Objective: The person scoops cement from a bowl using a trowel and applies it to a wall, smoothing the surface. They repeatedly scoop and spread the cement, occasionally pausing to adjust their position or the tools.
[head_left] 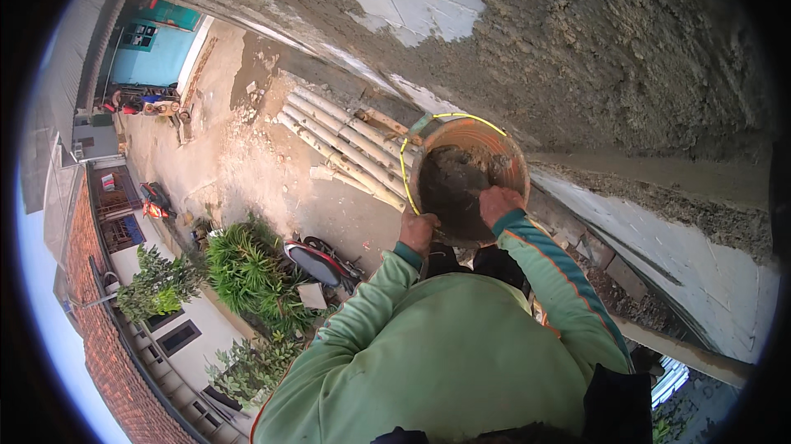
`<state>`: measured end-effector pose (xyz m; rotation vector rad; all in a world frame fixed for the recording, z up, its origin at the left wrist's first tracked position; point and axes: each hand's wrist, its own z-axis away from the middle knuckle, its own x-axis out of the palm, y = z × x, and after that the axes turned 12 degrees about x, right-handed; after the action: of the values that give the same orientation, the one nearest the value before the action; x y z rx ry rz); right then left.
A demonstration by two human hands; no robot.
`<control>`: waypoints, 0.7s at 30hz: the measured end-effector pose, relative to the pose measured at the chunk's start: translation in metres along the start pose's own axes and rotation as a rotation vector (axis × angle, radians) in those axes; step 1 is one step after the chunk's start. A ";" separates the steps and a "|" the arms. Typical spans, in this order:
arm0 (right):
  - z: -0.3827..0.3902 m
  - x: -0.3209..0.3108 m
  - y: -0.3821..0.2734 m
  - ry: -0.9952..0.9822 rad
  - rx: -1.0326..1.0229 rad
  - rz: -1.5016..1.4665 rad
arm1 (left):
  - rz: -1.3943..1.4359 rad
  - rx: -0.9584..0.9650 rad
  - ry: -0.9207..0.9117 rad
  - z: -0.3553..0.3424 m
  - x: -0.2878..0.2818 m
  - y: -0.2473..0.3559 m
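Observation:
An orange-brown bucket (517,165) hangs or stands in front of my body, with wet grey mortar (451,184) inside. A yellow cord (404,165) loops around its far and left sides. My left hand (418,230) is closed at the near left edge of the bucket, where the cord ends. My right hand (500,204) reaches over the near right rim into the bucket, its fingers curled. Whatever it grips is hidden by the hand and the dark mortar. Both forearms wear green sleeves.
A wall (626,57) partly coated with rough mortar rises close on the right. Far below on the left, bamboo poles (346,143) lie on the ground. A parked motorcycle (317,263) stands beside leafy plants (247,267). A plank (680,351) runs at the lower right.

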<state>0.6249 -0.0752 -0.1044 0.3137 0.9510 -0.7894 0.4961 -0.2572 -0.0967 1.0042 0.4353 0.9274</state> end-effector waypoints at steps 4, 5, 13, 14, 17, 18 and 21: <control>0.018 -0.037 -0.037 -0.228 -0.246 -0.119 | 0.056 0.008 0.069 -0.001 -0.043 -0.025; 0.026 -0.063 -0.050 -0.161 -0.260 -0.126 | 0.208 -0.059 0.124 0.002 -0.049 -0.016; 0.034 -0.358 -0.130 1.079 -0.562 -0.289 | 0.626 -0.168 0.519 0.011 -0.127 0.030; 0.018 -0.389 -0.142 1.217 -0.601 -0.295 | 0.619 -0.154 0.549 0.000 -0.135 0.036; -0.056 -0.464 -0.169 1.646 -0.700 -0.137 | 0.655 -0.142 0.658 -0.033 -0.179 0.027; -0.080 -0.487 -0.168 1.785 -0.676 -0.016 | 0.680 -0.150 0.681 -0.046 -0.190 0.021; -0.119 -0.492 -0.179 1.839 -0.411 0.220 | 0.735 -0.127 0.842 -0.059 -0.238 0.006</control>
<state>0.2589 0.0962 0.2489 0.7798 2.6654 0.1538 0.3195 -0.4208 -0.1424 0.6061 0.7047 2.0333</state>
